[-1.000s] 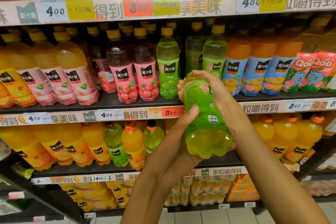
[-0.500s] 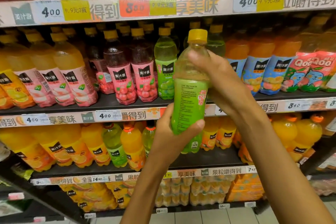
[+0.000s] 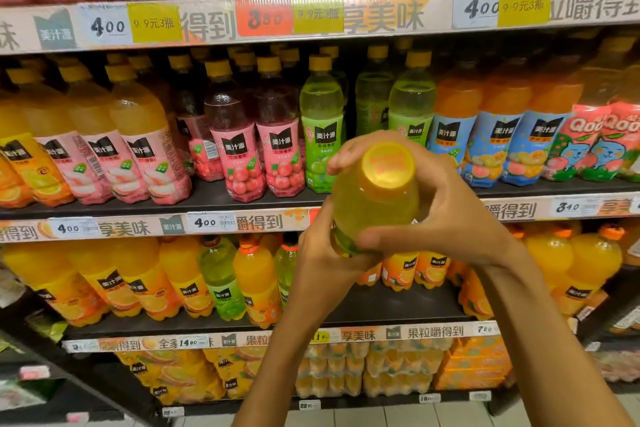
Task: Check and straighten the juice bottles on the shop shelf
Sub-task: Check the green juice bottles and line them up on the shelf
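**Green juice bottle in both hands, cap tipped toward camera**

- Bottle: off the shelf, held in front of the middle shelf, tilted so its yellow cap faces the camera. Red print on the cap top, too blurred to read. Liquid looks yellow-green; a sliver of green label shows at the lower edge by the thumb.
- Right hand: wrapped round the upper body of the bottle from the right. Fingers curl over behind the cap, thumb crosses the front below it.
- Left hand: grasping the lower part of the bottle from the left and underneath. Fingers mostly hidden behind the bottle.
- Middle shelf behind: upright rows, left to right — orange-yellow bottles with pink labels, dark red ones with pink labels, green ones, orange ones with blue labels, then pink Qoo packs at far right.
- Among the green bottles, one sits further back, between two front ones.
- Price strips run along each shelf edge; tags read 400, 380, 340.
- Lower shelf: big orange bottles, a couple of green ones mixed in.
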